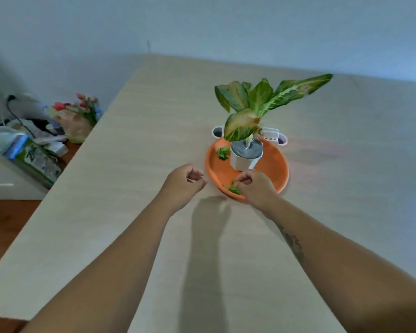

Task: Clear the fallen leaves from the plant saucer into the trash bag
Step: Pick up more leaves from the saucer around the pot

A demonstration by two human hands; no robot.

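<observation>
Pale wood grain runs the whole table (154, 121), and off its left edge you have clutter on a lower surface: a printed box (34, 159), plastic bags and a bunch of artificial flowers (78, 109). No trash bag can be made out for certain among it.

Your left hand (184, 182) hangs just left of the orange saucer (274, 169), fingers curled loosely inward with nothing in them, close to the rim but apart from it.

On the saucer's left side, beside the white pot (245, 157), lies one cluster of green leaves (223, 153), untouched. A second cluster (233, 188) sits at the near rim, and your right hand (257, 188) is right on it: thumb and fingertips are pinched together at the top of those leaves, the rest of the hand resting over the saucer's near edge. Whether the leaves are lifted clear of the saucer cannot be told.

The plant (262, 102) stands upright in its pot, broad leaves spreading up and to the right, well above your hands. Behind the saucer sits a small white holder (271, 134).

Rightward and toward you the table is bare, with wide room on both sides of your forearms.
</observation>
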